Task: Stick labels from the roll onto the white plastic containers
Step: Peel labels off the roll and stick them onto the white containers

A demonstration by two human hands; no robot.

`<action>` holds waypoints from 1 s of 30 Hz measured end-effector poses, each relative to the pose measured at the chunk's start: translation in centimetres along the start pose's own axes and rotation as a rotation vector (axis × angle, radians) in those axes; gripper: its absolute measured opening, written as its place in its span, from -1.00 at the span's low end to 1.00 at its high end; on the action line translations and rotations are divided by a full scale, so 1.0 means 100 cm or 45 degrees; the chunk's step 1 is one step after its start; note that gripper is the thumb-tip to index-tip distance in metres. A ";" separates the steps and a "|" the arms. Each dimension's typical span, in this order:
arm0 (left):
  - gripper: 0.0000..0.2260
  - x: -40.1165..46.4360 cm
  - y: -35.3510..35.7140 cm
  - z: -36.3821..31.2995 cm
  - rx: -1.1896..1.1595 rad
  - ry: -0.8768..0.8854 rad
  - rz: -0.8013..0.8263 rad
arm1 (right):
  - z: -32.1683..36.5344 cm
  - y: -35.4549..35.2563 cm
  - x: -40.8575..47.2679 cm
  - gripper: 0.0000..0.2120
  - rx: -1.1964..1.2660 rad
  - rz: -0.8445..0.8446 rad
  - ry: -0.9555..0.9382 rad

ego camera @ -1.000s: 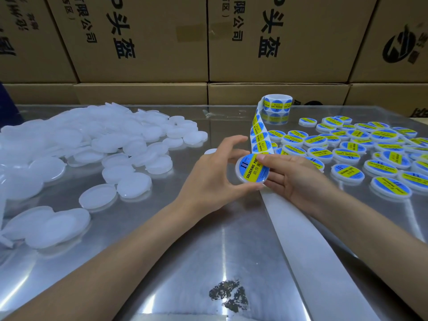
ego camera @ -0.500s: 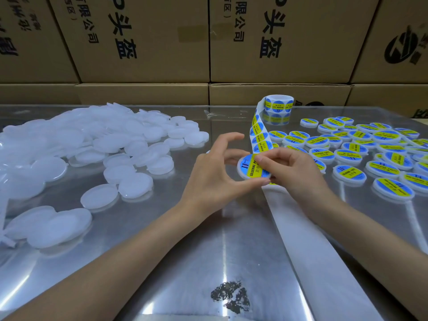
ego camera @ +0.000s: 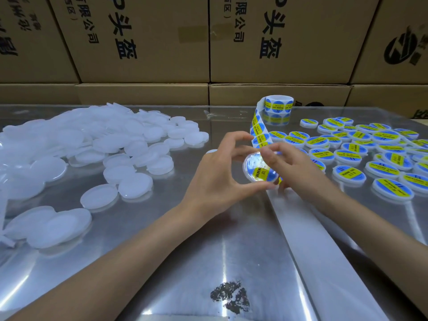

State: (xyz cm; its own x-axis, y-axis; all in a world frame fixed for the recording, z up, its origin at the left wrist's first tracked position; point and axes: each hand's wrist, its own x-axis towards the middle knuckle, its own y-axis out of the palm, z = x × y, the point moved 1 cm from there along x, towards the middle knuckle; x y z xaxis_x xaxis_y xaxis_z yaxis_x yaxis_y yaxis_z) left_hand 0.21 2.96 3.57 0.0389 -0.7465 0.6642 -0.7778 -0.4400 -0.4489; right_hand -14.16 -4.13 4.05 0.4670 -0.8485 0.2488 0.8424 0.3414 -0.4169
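My left hand (ego camera: 215,179) holds a round white container (ego camera: 258,169) by its rim between thumb and fingers, tilted toward me. A blue and yellow label covers its face. My right hand (ego camera: 294,167) presses its thumb on the top of that label, its fingers behind the container. The label roll (ego camera: 278,105) stands at the back of the table, and its strip (ego camera: 259,130) runs down to my hands. A pile of unlabeled white containers (ego camera: 97,149) lies on the left. Several labeled containers (ego camera: 361,154) lie on the right.
The table top (ego camera: 162,239) is shiny metal with a dark smudge (ego camera: 230,297) near the front. Empty white backing strip (ego camera: 324,262) trails from my hands to the front right edge. Stacked cardboard boxes (ego camera: 143,42) form a wall behind the table.
The held container has tilted more toward me and now catches glare. My right thumb has slid up over the label's upper part, and my left fingers have spread around the rim.
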 end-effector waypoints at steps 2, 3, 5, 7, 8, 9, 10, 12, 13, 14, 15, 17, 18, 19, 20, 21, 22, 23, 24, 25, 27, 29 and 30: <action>-0.36 -0.001 0.000 -0.001 -0.021 0.032 0.001 | 0.002 0.005 -0.003 -0.68 0.022 0.197 0.006; -0.36 -0.002 0.000 -0.001 -0.028 0.043 0.002 | 0.003 0.007 -0.004 -0.75 0.045 0.254 0.010; -0.33 -0.004 0.001 -0.001 -0.040 0.053 0.008 | 0.004 0.007 -0.005 -0.75 0.101 0.254 0.053; -0.31 -0.004 0.001 -0.002 -0.058 0.048 0.003 | 0.004 0.006 -0.004 -0.65 0.170 0.185 0.109; -0.31 -0.004 0.001 -0.002 -0.060 0.050 -0.006 | 0.004 0.007 -0.003 -0.59 0.202 0.155 0.133; -0.30 -0.004 0.001 -0.001 -0.056 0.054 -0.011 | 0.003 0.007 -0.002 -0.53 0.210 0.126 0.156; -0.30 -0.004 0.001 -0.001 -0.049 0.058 -0.010 | 0.003 0.008 -0.001 -0.46 0.193 0.100 0.181; -0.31 -0.003 0.003 0.000 -0.016 0.072 0.009 | -0.001 0.009 0.000 -0.35 0.176 0.055 0.234; -0.33 -0.004 0.004 0.000 0.025 0.085 0.031 | -0.002 0.009 0.000 -0.33 0.197 0.032 0.263; -0.35 -0.003 0.005 0.000 0.085 0.101 0.070 | -0.004 0.009 0.000 -0.32 0.231 0.016 0.284; -0.38 -0.004 0.006 0.001 0.152 0.115 0.125 | -0.005 0.009 0.000 -0.33 0.271 0.010 0.296; -0.43 -0.003 0.005 0.003 0.258 0.129 0.242 | -0.005 0.010 -0.001 -0.35 0.348 0.020 0.303; -0.46 -0.003 0.004 0.004 0.298 0.147 0.284 | -0.005 0.011 -0.001 -0.37 0.387 0.030 0.305; -0.49 -0.002 0.002 0.004 0.332 0.173 0.313 | -0.004 0.012 0.000 -0.38 0.434 0.043 0.309; -0.52 -0.001 0.001 0.003 0.359 0.200 0.325 | -0.003 0.012 -0.001 -0.41 0.481 0.055 0.314; -0.54 0.000 0.001 0.001 0.380 0.226 0.323 | -0.002 0.012 -0.001 -0.42 0.527 0.064 0.321; -0.56 0.001 0.001 -0.001 0.398 0.249 0.312 | -0.001 0.013 -0.001 -0.44 0.570 0.068 0.330; -0.58 0.001 0.001 -0.004 0.418 0.271 0.295 | 0.000 0.013 -0.001 -0.44 0.607 0.067 0.344; -0.60 0.001 0.001 -0.006 0.444 0.303 0.267 | 0.000 0.014 -0.001 -0.45 0.637 0.061 0.361; -0.64 0.000 0.003 -0.007 0.476 0.352 0.228 | 0.000 0.014 -0.002 -0.45 0.660 0.050 0.380; -0.74 -0.002 0.004 -0.008 0.532 0.487 0.145 | -0.001 0.014 -0.002 -0.48 0.687 0.030 0.416; -0.79 -0.003 0.004 -0.006 0.545 0.638 0.103 | -0.001 0.014 -0.001 -0.50 0.689 0.038 0.437; -0.78 -0.003 0.003 -0.004 0.555 0.702 0.107 | -0.002 0.014 -0.001 -0.50 0.689 0.039 0.441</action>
State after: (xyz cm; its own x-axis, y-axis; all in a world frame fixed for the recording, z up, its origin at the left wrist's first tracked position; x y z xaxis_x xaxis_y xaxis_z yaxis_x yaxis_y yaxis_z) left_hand -0.30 3.25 3.49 -0.4236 -0.4759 0.7708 -0.4374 -0.6376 -0.6341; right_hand -13.07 -3.65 3.30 0.4557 -0.8855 -0.0908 0.8886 0.4468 0.1034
